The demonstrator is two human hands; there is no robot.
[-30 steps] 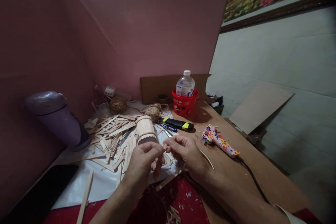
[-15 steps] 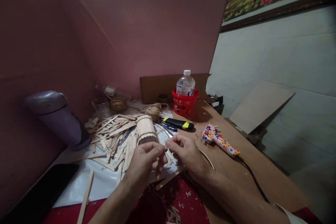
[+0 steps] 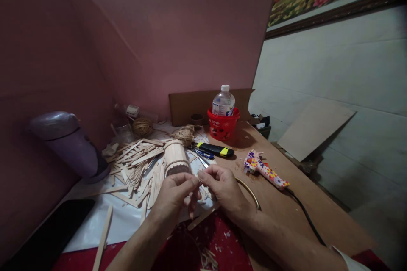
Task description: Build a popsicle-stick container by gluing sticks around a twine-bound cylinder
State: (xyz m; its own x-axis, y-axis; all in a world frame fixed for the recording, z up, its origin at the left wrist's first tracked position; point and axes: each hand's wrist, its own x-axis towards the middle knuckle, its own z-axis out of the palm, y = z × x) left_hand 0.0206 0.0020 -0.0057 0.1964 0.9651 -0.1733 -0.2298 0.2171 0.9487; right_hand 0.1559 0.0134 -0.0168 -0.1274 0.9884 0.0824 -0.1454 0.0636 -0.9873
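Observation:
My left hand point(image 3: 177, 194) and my right hand point(image 3: 222, 188) meet fingertip to fingertip above the table, both pinched on a small piece I cannot make out. A thin curved wooden strip point(image 3: 249, 192) arcs out from behind my right hand. Just beyond my fingers lies a cylinder made of wooden sticks point(image 3: 176, 157) with twine round it. A heap of loose wooden sticks point(image 3: 136, 165) spreads to its left on white sheeting.
A patterned glue gun point(image 3: 265, 170) with a black cord lies to the right. A yellow-black utility knife point(image 3: 214, 149), twine balls point(image 3: 142, 127), a red basket point(image 3: 223, 126) holding a water bottle, a purple container point(image 3: 68, 143) and a dark phone point(image 3: 47, 233) surround the work. Pink boards wall off the back.
My hands have shifted slightly lower and closer together, and the curved strip now shows more of its arc behind my right hand.

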